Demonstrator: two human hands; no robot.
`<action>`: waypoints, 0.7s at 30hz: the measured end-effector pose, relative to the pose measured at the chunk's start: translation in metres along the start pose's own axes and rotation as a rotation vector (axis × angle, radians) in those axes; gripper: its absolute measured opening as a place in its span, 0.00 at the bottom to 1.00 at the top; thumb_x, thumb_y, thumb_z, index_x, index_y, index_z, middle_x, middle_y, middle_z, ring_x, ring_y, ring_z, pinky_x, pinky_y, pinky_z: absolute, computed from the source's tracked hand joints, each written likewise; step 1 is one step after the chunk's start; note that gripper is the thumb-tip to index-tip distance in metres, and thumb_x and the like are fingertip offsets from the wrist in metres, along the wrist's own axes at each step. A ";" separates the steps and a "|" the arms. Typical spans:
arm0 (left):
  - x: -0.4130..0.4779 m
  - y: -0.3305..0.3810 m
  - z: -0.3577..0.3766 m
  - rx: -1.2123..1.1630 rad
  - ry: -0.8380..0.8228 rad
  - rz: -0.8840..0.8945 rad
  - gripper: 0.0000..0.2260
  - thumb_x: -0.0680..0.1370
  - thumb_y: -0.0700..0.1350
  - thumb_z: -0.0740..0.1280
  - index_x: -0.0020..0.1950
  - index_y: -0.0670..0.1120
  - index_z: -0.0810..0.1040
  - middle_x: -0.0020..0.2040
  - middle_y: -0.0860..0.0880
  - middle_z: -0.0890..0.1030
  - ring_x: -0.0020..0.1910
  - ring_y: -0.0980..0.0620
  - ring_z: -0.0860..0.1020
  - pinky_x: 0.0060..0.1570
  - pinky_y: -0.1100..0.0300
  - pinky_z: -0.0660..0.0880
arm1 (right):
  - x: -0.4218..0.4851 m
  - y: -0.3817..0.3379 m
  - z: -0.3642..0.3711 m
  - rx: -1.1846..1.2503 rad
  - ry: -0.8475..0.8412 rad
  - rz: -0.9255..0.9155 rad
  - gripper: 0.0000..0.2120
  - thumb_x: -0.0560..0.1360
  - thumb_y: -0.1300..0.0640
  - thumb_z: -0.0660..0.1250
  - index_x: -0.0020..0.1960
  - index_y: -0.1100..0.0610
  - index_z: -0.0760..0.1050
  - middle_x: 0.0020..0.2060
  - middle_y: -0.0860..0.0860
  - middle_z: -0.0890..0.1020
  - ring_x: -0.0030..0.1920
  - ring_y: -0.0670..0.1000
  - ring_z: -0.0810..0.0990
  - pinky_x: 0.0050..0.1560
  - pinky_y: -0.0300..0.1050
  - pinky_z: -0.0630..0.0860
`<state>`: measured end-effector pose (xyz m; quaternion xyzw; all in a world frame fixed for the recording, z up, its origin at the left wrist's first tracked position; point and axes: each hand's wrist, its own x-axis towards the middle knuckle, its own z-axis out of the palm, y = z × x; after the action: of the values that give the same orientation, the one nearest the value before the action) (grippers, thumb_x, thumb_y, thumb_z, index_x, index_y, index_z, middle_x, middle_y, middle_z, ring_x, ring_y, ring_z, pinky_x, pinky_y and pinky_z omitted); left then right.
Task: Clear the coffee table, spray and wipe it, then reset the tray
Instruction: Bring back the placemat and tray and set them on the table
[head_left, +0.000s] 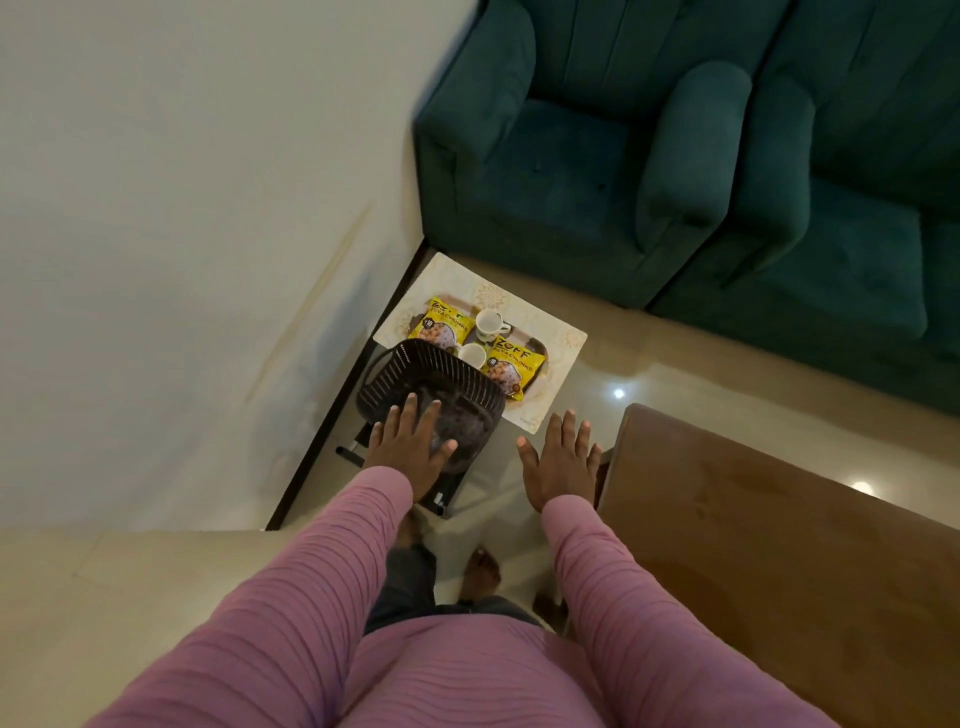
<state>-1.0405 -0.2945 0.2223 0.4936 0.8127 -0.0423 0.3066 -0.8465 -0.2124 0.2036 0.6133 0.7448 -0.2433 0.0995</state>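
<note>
A cream patterned tray (561, 340) lies on the floor near the wall. It carries two yellow snack packets (444, 325) (511, 364) and two white cups (491, 323) (471, 355). A dark slatted basket (415, 376) stands just in front of the tray. My left hand (410, 441) hovers over the basket's near side, fingers spread and straight, holding nothing. My right hand (561, 457) is held out flat over the floor to the right of the basket, also empty. The brown wooden coffee table (753, 519) shows at the right.
Two dark green armchairs (597, 156) stand beyond the tray. A pale wall (182, 234) runs along the left with a dark skirting. My bare feet (480, 571) stand on the glossy beige floor between the wall and the table.
</note>
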 end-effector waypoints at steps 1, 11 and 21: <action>0.006 -0.002 -0.004 0.000 -0.004 0.003 0.30 0.81 0.61 0.50 0.80 0.54 0.43 0.81 0.47 0.42 0.79 0.42 0.43 0.76 0.44 0.45 | 0.006 -0.003 -0.001 0.005 0.001 0.010 0.34 0.80 0.38 0.46 0.78 0.55 0.44 0.78 0.52 0.44 0.77 0.56 0.39 0.75 0.57 0.39; 0.095 -0.036 -0.048 0.089 -0.054 0.084 0.30 0.81 0.62 0.48 0.80 0.55 0.42 0.81 0.46 0.42 0.79 0.42 0.43 0.77 0.44 0.45 | 0.078 -0.050 -0.006 0.028 0.006 0.103 0.34 0.80 0.38 0.46 0.78 0.54 0.44 0.78 0.53 0.45 0.77 0.56 0.39 0.75 0.57 0.40; 0.253 -0.060 -0.044 0.164 -0.077 0.089 0.30 0.81 0.61 0.48 0.80 0.52 0.45 0.81 0.46 0.46 0.79 0.41 0.47 0.76 0.42 0.49 | 0.212 -0.050 0.037 0.061 -0.033 0.202 0.33 0.80 0.38 0.48 0.78 0.54 0.44 0.78 0.52 0.47 0.77 0.57 0.42 0.76 0.58 0.43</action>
<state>-1.1923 -0.1120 0.1076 0.5505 0.7716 -0.1142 0.2976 -0.9488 -0.0534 0.0895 0.6840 0.6696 -0.2646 0.1172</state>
